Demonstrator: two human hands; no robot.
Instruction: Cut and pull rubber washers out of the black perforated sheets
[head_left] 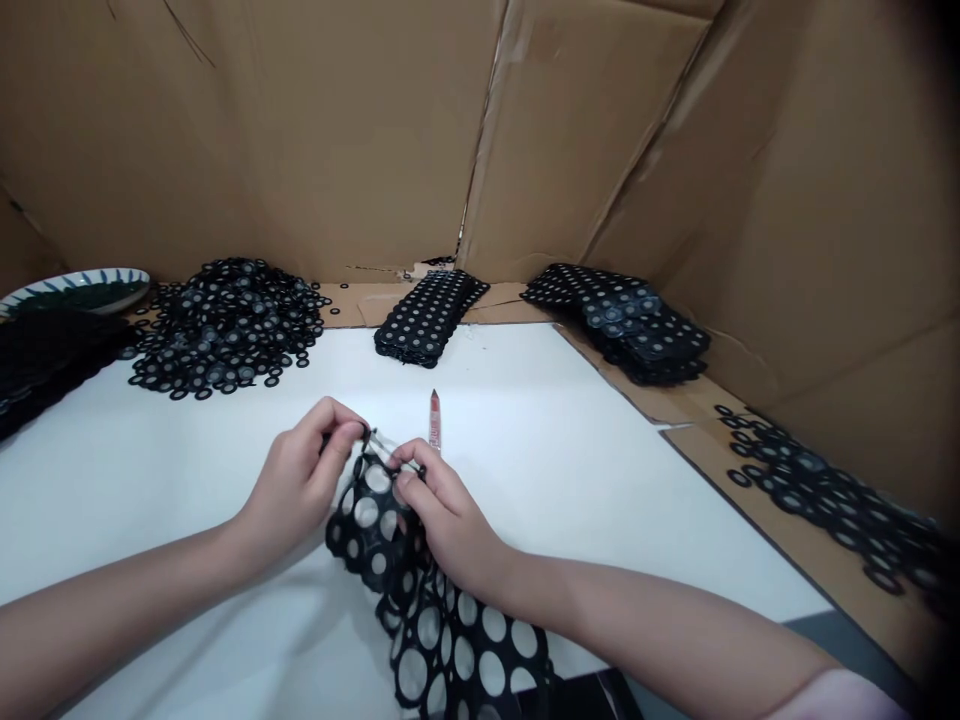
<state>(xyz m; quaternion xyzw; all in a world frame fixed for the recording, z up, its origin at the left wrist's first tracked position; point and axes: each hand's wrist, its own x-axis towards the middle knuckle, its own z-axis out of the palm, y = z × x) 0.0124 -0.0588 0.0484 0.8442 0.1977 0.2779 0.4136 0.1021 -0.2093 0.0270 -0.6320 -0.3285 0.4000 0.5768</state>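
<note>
A floppy black sheet full of round holes (375, 520) hangs in front of me over the near edge of the white table. The fingers of my right hand (457, 520) are closed on its upper edge. At the sheet's top corner my left hand (304, 470) pinches a small black piece between thumb and forefinger, probably a ring. Thin strands seem to stretch between the two hands. Just beyond my right fingers lies a pointed tool with a red-printed grip (435, 420), tip away from me.
Loose black rings (225, 325) are heaped at the back left, beside a patterned dish (124, 288). Stacked perforated sheets (431, 320) lie at the back middle, and another stack (630, 325) lies right of them. More rings (817, 490) run along the right. Cardboard walls (300, 140) enclose the table.
</note>
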